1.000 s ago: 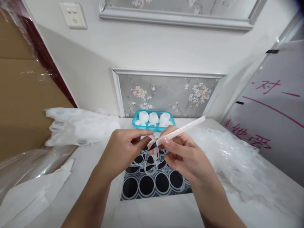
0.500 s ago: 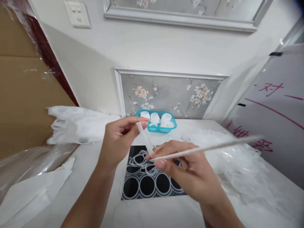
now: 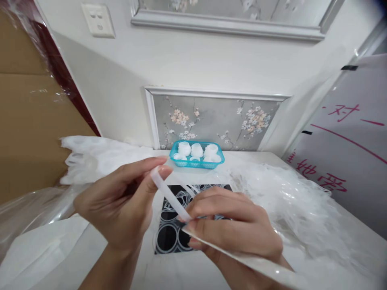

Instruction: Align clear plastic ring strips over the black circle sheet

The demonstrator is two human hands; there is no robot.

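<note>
A translucent white band [image 3: 171,195] stretches slantwise between my two hands. My left hand [image 3: 121,197] is closed in a pinch on its upper end, thumb against forefinger. At the lower end, the closed fingers of my right hand [image 3: 232,225] grip the band. A long thin white strip [image 3: 242,259] also runs from the right fingertips across that hand towards the lower right; its kind I cannot make out. Thin pale strands show behind the band. Below lies a black mat [image 3: 166,237] printed with pale rings, partly hidden by my right hand.
A blue basket [image 3: 198,164] with several white rounded pieces stands against the wall. White foam-like netting [image 3: 99,157] lies at the left, above clear plastic film [image 3: 33,209] and white sheets [image 3: 45,241]. A heap of translucent plastic pieces [image 3: 293,205] covers the right side.
Both hands have come lower and closer, the left one also further left. The long thin strip has swung from pointing up right to pointing down right. Both hands still hold the band.
</note>
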